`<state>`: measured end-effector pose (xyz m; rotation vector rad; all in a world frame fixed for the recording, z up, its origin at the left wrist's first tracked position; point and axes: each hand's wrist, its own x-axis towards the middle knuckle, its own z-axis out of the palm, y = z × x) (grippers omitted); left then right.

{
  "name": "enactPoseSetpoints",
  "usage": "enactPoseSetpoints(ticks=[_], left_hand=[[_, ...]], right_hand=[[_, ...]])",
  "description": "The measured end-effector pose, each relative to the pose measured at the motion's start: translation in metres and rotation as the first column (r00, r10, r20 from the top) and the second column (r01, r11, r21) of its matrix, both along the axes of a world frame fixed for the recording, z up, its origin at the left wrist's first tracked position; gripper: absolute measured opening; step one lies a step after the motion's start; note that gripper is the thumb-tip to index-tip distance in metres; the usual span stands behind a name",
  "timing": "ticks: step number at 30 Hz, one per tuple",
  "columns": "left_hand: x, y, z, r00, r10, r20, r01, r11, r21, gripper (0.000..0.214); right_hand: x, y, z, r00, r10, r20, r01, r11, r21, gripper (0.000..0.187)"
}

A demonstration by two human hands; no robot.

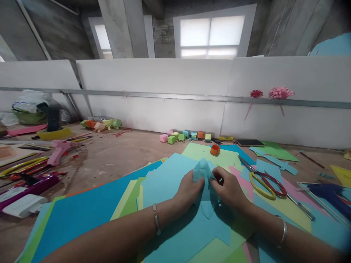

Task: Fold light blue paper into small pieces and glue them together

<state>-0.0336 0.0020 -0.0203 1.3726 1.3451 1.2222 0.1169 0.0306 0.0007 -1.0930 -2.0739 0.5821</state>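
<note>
Between my two hands is a small folded piece of light blue paper (202, 171), held just above the stacked sheets. My left hand (190, 187) is closed on its left side, thumb across the front. On the right edge, my right hand (227, 185) pinches the same piece between thumb and fingers. Under both hands lie light blue sheets (167, 179) with cut edges. Beyond the piece, a small orange paper box (215, 149) stands on a pale green sheet (192, 150). To the right of my right hand lie scissors (264, 180) with red and yellow handles.
Small coloured paper cubes (172, 139) line the wall. A phone (249, 143) lies behind the paper. At left are a pink glue gun (59, 151), a purple tool (35, 186) and a white block (24, 206). A dark blue glue gun (329, 193) and tweezers (301, 207) lie at right.
</note>
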Motion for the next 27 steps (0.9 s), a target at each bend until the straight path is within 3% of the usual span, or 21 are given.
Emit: enactPoseSetpoints(ticks=[5,8,13,18,24,27], left_hand=[[0.0027,-0.0028,0.0028,0.992,0.116,-0.048,-0.114,0.992,0.05,0.011],[0.0028,-0.0029,0.0027,0.995,0.095,-0.038,-0.091,0.991,0.096,0.012],[-0.0005,-0.0001,-0.0016,0.991,0.046,-0.124,-0.016,0.973,0.231,0.013],[-0.0031,-0.0004,-0.0019,0.979,0.07,-0.193,-0.022,0.97,0.241,0.015],[-0.0002,-0.0032,0.0026,0.993,0.03,-0.115,-0.005,0.977,0.213,0.016],[-0.0003,-0.0027,0.003,0.983,0.076,-0.167,-0.039,0.977,0.212,0.011]], right_hand=[[-0.0003,-0.0041,-0.0031,0.998,0.005,0.059,-0.012,0.993,0.117,0.007],[0.0007,-0.0027,-0.0048,0.998,0.04,0.039,-0.044,0.993,0.107,0.005],[0.0036,0.0028,-0.0078,0.99,0.111,-0.088,-0.101,0.989,0.11,0.016],[0.0062,0.0012,-0.0098,0.978,0.114,-0.175,-0.094,0.988,0.119,0.018],[0.0049,-0.0014,-0.0074,0.972,-0.031,-0.235,0.021,0.999,-0.048,0.012],[0.0032,-0.0005,-0.007,0.967,-0.014,-0.253,-0.012,0.995,-0.102,0.016]])
